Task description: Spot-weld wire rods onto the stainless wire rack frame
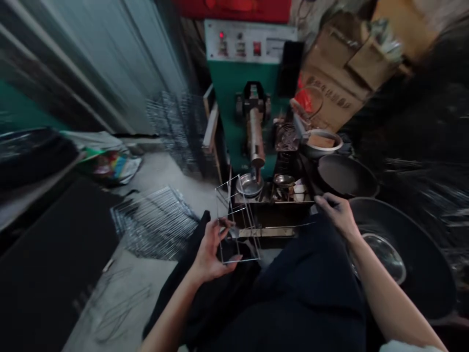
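My left hand [216, 249] is closed around the lower end of a wire frame [240, 208], made of thin bright metal rods, and holds it upright over my lap. The frame's top reaches the front of a green machine [220, 83] with a thick metal arm [255, 137], which looks like a spot welder. Beneath the arm's tip sits a small round metal dish [249, 186]. My right hand [339, 215] is above my right knee, thumb and fingers pinched together. Whatever is in that pinch is too small to make out.
Bent wire racks [157, 222] are stacked on the floor to the left, with more wire pieces [122, 313] nearby. On the right stand a black pan [348, 176], a large dark basin [421, 254] and a grey bowl [322, 152]. Behind them leans a cardboard box [333, 73].
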`<state>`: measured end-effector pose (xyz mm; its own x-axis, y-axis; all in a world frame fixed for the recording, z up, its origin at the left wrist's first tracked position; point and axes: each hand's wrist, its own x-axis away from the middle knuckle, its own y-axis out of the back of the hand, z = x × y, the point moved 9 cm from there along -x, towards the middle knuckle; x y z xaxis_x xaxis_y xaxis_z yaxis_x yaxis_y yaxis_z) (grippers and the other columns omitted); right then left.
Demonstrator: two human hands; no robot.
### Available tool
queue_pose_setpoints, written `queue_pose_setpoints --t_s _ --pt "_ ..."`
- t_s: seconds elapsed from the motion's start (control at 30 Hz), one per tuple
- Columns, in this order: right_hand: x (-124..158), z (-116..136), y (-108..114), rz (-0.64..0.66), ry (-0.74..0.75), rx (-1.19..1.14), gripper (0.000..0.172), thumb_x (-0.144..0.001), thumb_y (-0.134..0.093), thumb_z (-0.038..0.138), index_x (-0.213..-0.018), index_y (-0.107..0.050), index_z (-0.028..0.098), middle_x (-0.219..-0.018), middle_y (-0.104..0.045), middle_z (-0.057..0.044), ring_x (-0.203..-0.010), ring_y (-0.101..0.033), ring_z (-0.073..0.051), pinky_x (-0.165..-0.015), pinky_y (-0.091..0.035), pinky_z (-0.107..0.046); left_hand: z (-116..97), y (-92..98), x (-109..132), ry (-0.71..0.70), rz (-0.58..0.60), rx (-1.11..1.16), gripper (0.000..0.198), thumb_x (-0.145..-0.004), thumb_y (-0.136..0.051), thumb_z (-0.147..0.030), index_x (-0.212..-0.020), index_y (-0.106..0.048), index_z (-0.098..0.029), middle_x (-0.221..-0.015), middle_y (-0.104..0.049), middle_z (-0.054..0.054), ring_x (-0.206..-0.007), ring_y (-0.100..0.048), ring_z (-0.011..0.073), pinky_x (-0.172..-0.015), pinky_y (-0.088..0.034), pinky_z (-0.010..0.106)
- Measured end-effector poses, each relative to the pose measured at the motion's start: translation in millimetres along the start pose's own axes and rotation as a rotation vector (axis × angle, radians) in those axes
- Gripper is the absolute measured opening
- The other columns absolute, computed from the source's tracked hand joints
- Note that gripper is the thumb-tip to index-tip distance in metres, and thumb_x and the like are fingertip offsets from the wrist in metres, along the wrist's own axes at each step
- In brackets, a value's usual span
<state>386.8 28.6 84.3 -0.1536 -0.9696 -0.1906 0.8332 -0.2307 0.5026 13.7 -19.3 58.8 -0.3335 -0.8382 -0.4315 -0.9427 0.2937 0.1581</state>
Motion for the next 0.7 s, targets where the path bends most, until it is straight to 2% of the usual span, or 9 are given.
queue_pose_setpoints --t_s 0.1,0.23,0.33,0.43,0.6,0.7 --pt "-1.0 21.0 -29.5 0.062 0.047 -0.024 0.053 -0.087 -0.067 0.056 -0.063 -0.045 0.013 -0.064 -0.038 -0.002 -0.062 -0.035 -0.01 -0.057 -0.027 -0.026 -1.8 5.3 0.9 -0.029 -0.019 0.013 0.092 -0.074 -0.077 -0.014 -0.15 -0.026 -0.026 -0.133 -0.038 0.015 -0.132 -0.047 0.0261 -0.119 -0.035 0.057" --pt "-12.0 34.5 -50.9 0.105 0.105 -0.031 0.053 -0.087 -0.067 0.052 -0.058 -0.044 0.014 -0.062 -0.037 -0.002 -0.06 -0.034 -0.01 -0.056 -0.026 -0.027 2.8 7.7 -2.0 -0.036 -0.024 0.008 0.098 -0.072 -0.078 -0.013 -0.154 -0.026 -0.028 -0.133 -0.039 0.014 -0.131 -0.047 0.0282 -0.117 -0.037 0.059" --pt "-23.6 33.6 -58.5 0.118 0.131 -0.031 0.053 -0.088 -0.067 0.049 -0.057 -0.043 0.014 -0.06 -0.036 -0.002 -0.059 -0.034 -0.01 -0.055 -0.026 -0.027 14.9 9.4 -6.9 -0.012 -0.022 0.001 0.099 -0.07 -0.08 -0.013 -0.153 -0.029 -0.03 -0.134 -0.039 0.013 -0.132 -0.047 0.0294 -0.117 -0.037 0.06" --pt "-33.9 29.6 -64.1 0.137 0.144 -0.056 0.054 -0.088 -0.068 0.048 -0.056 -0.04 0.014 -0.06 -0.035 -0.001 -0.058 -0.033 -0.009 -0.054 -0.025 -0.026 26.2 11.4 -12.7 -0.009 -0.026 -0.021 0.104 -0.07 -0.08 -0.014 -0.156 -0.025 -0.031 -0.136 -0.04 0.013 -0.133 -0.047 0.0288 -0.117 -0.037 0.058" --pt "-47.5 21.8 -72.8 0.169 0.145 -0.085 0.052 -0.088 -0.068 0.047 -0.058 -0.041 0.014 -0.062 -0.037 -0.002 -0.06 -0.035 -0.01 -0.056 -0.028 -0.026 39.1 13.1 -23.0 -0.013 -0.03 -0.1 0.103 -0.072 -0.08 -0.017 -0.157 -0.024 -0.027 -0.135 -0.044 0.013 -0.132 -0.05 0.0241 -0.117 -0.042 0.047" --pt "-58.4 10.5 -79.9 0.172 0.116 -0.087 0.054 -0.084 -0.069 0.05 -0.057 -0.038 0.014 -0.061 -0.033 -0.002 -0.059 -0.032 -0.01 -0.054 -0.024 -0.026 55.0 12.0 -28.9 0.029 0.001 -0.168 0.1 -0.071 -0.082 -0.021 -0.153 -0.025 -0.024 -0.135 -0.045 0.015 -0.131 -0.052 0.0272 -0.115 -0.043 0.049"
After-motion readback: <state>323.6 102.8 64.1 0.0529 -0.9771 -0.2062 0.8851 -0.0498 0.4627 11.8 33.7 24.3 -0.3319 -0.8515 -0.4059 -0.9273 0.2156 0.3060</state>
